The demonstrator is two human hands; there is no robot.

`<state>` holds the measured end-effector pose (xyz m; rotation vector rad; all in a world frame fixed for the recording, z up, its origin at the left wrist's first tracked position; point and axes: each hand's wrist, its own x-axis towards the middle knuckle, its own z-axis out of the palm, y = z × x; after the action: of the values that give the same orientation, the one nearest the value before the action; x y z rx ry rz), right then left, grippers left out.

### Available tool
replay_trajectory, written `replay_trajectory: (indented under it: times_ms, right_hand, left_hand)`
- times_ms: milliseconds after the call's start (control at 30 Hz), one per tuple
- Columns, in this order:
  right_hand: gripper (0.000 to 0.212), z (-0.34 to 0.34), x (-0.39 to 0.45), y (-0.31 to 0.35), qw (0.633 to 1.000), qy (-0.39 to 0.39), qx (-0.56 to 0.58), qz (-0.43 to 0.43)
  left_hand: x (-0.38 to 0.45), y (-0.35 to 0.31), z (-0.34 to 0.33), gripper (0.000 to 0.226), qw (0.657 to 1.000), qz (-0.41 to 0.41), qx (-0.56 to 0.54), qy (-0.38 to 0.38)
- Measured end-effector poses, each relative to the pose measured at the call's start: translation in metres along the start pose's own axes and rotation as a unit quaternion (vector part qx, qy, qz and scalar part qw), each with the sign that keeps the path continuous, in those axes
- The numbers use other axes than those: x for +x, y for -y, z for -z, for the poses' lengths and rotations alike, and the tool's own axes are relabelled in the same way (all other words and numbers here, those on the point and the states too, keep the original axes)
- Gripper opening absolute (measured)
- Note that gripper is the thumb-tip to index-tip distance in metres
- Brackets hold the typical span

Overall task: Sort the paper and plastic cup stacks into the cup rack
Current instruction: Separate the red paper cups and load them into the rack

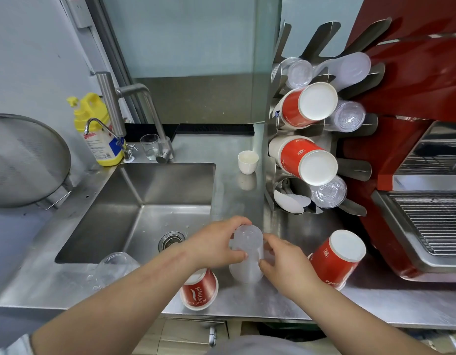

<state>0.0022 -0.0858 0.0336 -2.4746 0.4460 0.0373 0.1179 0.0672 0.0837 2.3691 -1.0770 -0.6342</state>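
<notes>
The steel counter [247, 301] carried everything, its sink [150, 206] cut into the left half. At the right back edge the cup rack [321, 139] already held red paper and clear plastic stacks, so a careless thrust could have knocked those loose. Near the front edge both hands gripped the frosted plastic cup stack [246, 254]: left hand [216, 243] curled round its upper part, right hand [286, 262] pinching the side. Lifting it might have bumped the red paper stack [337, 257] at the right, or the smaller red cup [199, 290] leaning near the front edge, which could roll off.
</notes>
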Motion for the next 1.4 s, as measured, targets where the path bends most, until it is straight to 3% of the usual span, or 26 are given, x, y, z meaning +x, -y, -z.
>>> replay_trajectory:
  times_ms: [367,600,833,1000,1233,1400]
  right_hand:
    - [0.05,0.003,-0.001,0.003,1.0,0.011,-0.008,0.008]
    - [0.036,0.021,0.012,0.008,0.996,0.066,-0.061,0.005]
    - [0.033,0.066,0.022,0.026,0.982,0.113,-0.146,0.04]
    - [0.033,0.123,0.016,0.041,0.959,0.154,-0.225,0.075]
    - [0.033,0.185,-0.007,0.015,0.948,0.16,-0.273,0.025]
    - [0.046,0.193,-0.027,-0.031,0.969,0.143,-0.197,-0.043]
  left_hand:
    - [0.006,0.001,0.002,0.062,0.999,0.001,0.033,0.021]
    - [0.007,-0.001,0.003,0.068,0.997,-0.02,0.07,0.021]
    - [0.012,-0.013,0.017,0.072,0.985,-0.048,0.155,0.066]
    - [0.023,-0.039,0.035,0.056,0.963,-0.102,0.234,0.085]
    - [0.039,-0.094,0.029,0.051,0.932,-0.196,0.265,0.151]
    - [0.062,-0.117,0.0,0.06,0.946,-0.195,0.215,0.142]
